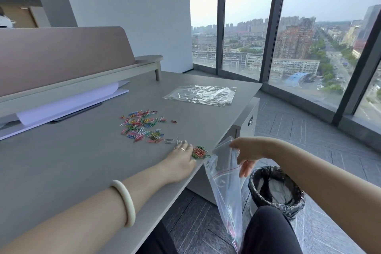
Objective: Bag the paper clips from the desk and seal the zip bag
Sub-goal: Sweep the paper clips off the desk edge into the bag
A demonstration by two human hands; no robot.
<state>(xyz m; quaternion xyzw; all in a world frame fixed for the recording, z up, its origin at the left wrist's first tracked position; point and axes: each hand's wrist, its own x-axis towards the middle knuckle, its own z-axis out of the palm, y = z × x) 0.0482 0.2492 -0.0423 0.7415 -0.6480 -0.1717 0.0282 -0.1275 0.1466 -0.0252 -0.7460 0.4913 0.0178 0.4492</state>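
Resting flat on the grey tabletop, the left hand has its fingers straight and spread. It grips nothing. Its fingertips lie against a small heap of red and green clips at the very edge of the tabletop. A ring shows on one finger and a pale bangle circles the forearm.

The right hand is held off the edge and pinches the rim of a clear zip bag. The bag's mouth is held open just beside the heap, with a thin red zip line running across it. The bag hangs down below the tabletop. A few pinkish shapes at its bottom may be clips already inside, though the plastic blurs them.

Most of the paper clips are scattered in many colours farther in on the tabletop, well apart from the bag. A second clear bag lies flat near the far corner. White sheets lie to the left under a raised shelf. A bin with a black liner stands on the floor below the right hand.
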